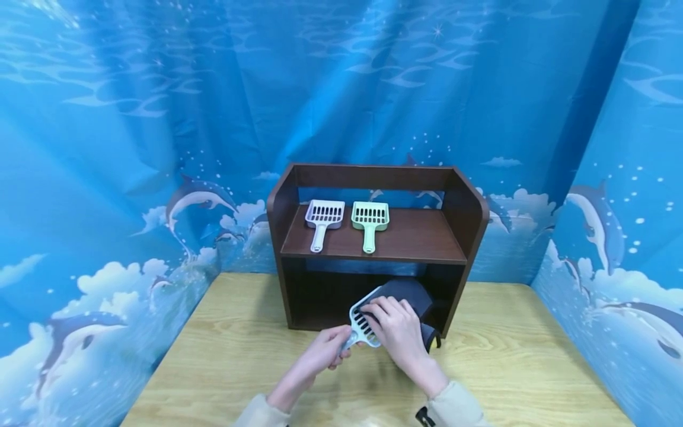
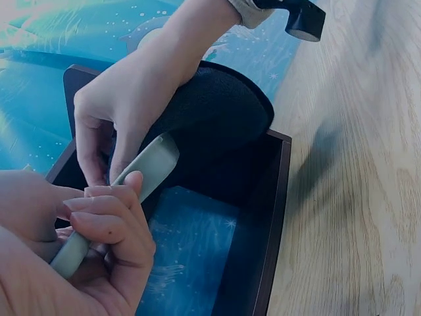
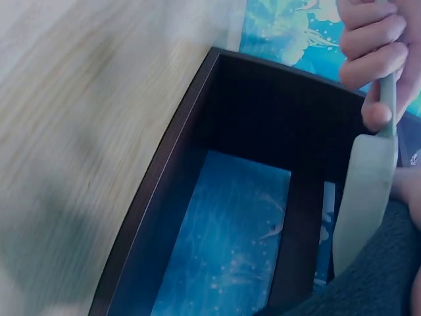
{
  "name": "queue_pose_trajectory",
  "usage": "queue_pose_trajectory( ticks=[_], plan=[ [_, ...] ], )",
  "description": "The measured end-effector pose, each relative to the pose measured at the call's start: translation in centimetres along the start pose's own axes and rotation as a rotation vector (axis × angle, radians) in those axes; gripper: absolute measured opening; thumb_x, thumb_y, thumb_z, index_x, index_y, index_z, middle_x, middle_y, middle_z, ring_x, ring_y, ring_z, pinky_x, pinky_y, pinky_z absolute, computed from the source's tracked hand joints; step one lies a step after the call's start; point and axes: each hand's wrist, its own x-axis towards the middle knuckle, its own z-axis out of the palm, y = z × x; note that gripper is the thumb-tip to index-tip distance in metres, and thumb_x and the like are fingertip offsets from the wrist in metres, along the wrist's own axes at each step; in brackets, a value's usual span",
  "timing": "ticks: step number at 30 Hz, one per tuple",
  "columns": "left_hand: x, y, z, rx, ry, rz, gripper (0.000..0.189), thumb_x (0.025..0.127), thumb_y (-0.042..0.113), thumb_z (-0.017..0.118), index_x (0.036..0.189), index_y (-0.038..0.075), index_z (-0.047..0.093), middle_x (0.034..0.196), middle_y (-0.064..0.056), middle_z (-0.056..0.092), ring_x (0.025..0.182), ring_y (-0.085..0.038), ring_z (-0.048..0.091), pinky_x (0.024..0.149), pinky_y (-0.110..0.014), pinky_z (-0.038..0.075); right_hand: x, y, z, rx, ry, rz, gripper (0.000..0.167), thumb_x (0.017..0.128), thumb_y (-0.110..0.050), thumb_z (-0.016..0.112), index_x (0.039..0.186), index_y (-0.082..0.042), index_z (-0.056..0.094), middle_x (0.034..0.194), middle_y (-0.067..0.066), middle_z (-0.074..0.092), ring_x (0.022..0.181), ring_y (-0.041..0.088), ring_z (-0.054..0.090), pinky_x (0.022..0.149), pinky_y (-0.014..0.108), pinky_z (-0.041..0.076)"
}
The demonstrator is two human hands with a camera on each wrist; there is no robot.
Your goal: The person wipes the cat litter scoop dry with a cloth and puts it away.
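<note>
My left hand (image 1: 322, 351) grips the handle of a pale slotted litter scoop (image 1: 354, 337) in front of the shelf's lower compartment. In the left wrist view, the fingers curl round the handle. My right hand (image 1: 396, 332) is at the scoop's head, its bent fingers holding a dark fabric piece (image 1: 409, 292) with a bound edge against it. Part of the fabric hangs below that hand, with a bit of yellow showing. In the right wrist view, the fabric (image 3: 388, 263) covers the far end of the scoop (image 3: 360, 191). The right fingertips are partly hidden.
A dark brown two-tier shelf (image 1: 461, 284) stands on the wooden table (image 1: 512, 356). On its upper board lie a lilac scoop (image 1: 319, 232) and a green scoop (image 1: 369, 234), side by side, handles forward. A blue dolphin-print curtain (image 1: 341, 83) surrounds the back and sides.
</note>
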Motion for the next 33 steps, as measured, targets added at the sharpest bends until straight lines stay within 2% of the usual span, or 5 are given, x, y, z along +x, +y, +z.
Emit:
queue_pose_trajectory(
  ticks=[7,13,18,28,33],
  plan=[
    [0.3,-0.2,0.2,-0.005,-0.012,-0.004,0.042,0.109,0.029,0.043,0.111,-0.007,0.064,0.068,0.004,0.047,0.051,-0.003,0.034,0.047,-0.016,0.026,-0.2,-0.1,-0.1,-0.025,0.000,-0.048,0.019,0.078,-0.019,0.084,0.094,-0.020,0.075,0.094,-0.007,0.067,0.082,0.016,0.062,0.065,0.033,0.044],
    [0.3,-0.3,0.3,-0.015,-0.014,0.002,0.041,0.109,0.029,0.043,0.114,-0.008,0.062,0.068,0.005,0.046,0.051,-0.002,0.033,0.047,-0.016,0.026,-0.1,0.8,-0.1,-0.207,0.086,0.017,0.019,0.076,-0.015,0.084,0.091,-0.014,0.073,0.092,0.001,0.067,0.079,0.023,0.062,0.061,0.038,0.047],
    [0.1,-0.1,0.2,0.001,0.021,0.016,0.039,0.108,0.026,0.044,0.114,-0.007,0.064,0.068,0.004,0.047,0.052,-0.003,0.035,0.047,-0.016,0.026,0.3,0.9,-0.5,-0.235,0.100,0.076,0.017,0.076,-0.009,0.082,0.090,-0.012,0.073,0.092,0.002,0.065,0.076,0.023,0.061,0.053,0.034,0.046],
    [0.2,-0.1,-1.0,0.008,0.125,0.029,0.036,0.107,0.022,0.047,0.112,-0.008,0.065,0.067,0.004,0.048,0.053,-0.002,0.035,0.047,-0.015,0.026,-0.4,0.8,-1.9,-0.164,-0.045,0.044,0.018,0.075,-0.003,0.084,0.087,-0.012,0.075,0.090,0.000,0.062,0.079,0.021,0.061,0.051,0.032,0.047],
    [0.2,-0.2,-1.2,0.041,0.118,0.028,0.038,0.108,0.025,0.046,0.111,-0.008,0.066,0.066,0.004,0.046,0.053,-0.004,0.035,0.047,-0.016,0.026,-0.6,1.5,-2.8,-0.142,-0.082,0.080,0.021,0.075,-0.004,0.087,0.089,-0.014,0.075,0.090,-0.001,0.062,0.079,0.018,0.062,0.049,0.030,0.048]
  ],
)
